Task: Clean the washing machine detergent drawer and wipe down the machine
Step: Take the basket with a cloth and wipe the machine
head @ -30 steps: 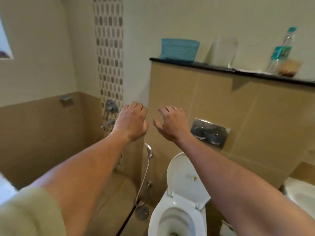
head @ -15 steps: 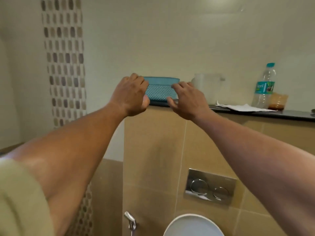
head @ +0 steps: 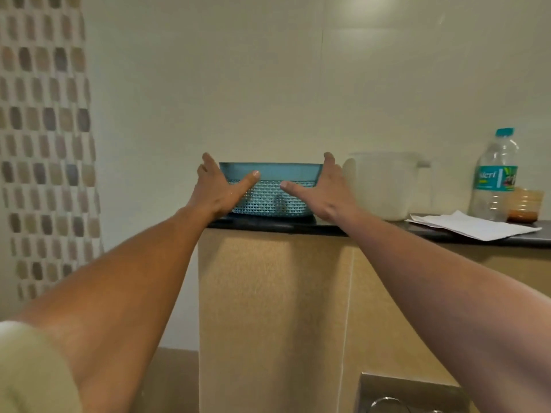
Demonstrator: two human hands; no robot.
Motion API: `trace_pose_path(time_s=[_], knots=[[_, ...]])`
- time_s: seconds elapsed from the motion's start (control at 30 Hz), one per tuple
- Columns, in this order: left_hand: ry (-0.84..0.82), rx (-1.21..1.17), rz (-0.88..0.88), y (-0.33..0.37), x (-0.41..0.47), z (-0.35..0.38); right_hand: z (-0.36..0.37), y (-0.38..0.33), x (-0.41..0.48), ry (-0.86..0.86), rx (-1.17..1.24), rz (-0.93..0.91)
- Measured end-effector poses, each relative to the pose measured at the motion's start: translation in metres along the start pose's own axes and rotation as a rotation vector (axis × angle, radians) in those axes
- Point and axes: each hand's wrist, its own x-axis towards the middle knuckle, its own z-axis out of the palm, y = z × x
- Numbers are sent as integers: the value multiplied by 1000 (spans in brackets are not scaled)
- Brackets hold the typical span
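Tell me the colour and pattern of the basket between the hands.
Teal basket, plain rim band above a woven-lattice wall; seen best in the head view.

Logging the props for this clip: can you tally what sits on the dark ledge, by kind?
blue basket: 1
translucent white jug: 1
plastic bottle: 1
small brown jar: 1
paper stack: 1
Total: 5
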Motion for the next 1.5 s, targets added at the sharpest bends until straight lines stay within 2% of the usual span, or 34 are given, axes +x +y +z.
trace_pose_path(time_s=[0.13, 0.37, 0.6, 0.7, 0.9, 1.03, 1.3, 1.4, 1.5], knots=[[-69, -187, -52, -7, 14, 11, 16, 5, 9, -22, 115, 23], [68, -299, -51, 2, -1, -6, 11, -7, -2, 60, 228, -68], [244, -348, -232, 23, -78, -80, -10, -46, -67, -12, 369, -149], [308, -255, -307, 20, -137, -117, -14, -61, -117, -107, 443, -172], [478, -96, -465, 19, -315, -170, -10, -82, -254, -356, 586, -218], [535, -25, -651, 15, -443, -201, -3, -97, -352, -577, 645, -263], [693, 61, -948, 17, -675, -280, 15, -160, -526, -1175, 712, -263], [738, 89, -1025, 17, -740, -310, 27, -189, -586, -1323, 695, -318], [786, 129, -1093, 12, -797, -340, 40, -224, -642, -1391, 675, -365]])
